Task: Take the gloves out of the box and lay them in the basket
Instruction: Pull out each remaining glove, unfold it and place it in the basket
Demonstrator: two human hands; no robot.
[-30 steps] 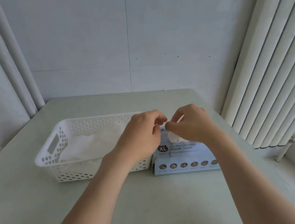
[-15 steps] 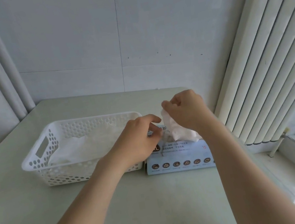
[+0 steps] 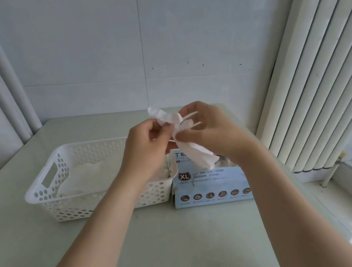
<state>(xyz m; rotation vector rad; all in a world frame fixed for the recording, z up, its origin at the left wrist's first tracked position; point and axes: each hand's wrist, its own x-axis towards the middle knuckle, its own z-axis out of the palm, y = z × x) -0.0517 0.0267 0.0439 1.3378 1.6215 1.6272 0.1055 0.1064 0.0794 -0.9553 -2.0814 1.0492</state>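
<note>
**Tabletop by a window: one glove held above its box**

Setting: pale green table [image 3: 189, 247] set into a corner, with a white panelled wall [image 3: 87, 55] behind and vertical blinds [image 3: 323, 76] at the right.

Item 1. White perforated plastic basket [image 3: 93, 145], left of centre. It holds a flat layer of white gloves [image 3: 84, 176], so part of the task looks done.

Item 2. Light blue glove box [image 3: 209, 188], marked XL, touching or just beside the basket's right end. That placement probably keeps the carry short.

Item 3. Single white glove [image 3: 194, 153], crumpled, held in the air over the box. Its lower end hangs down to the box top, and whether it is free of the opening cannot be told. Thin parts of it are stretched taut near the top.

Item 4. Left hand [image 3: 147, 149], raised over the basket's right end, fingers curled, pinching the glove's upper end.

Item 5. Right hand [image 3: 212, 132], raised over the box, thumb and fingers closed on the glove's middle.

Note: the two-handed hold appears meant to spread the crumpled glove flat before it is laid in the basket. Both forearms reach forward from the near edge and converge at the glove.
</note>
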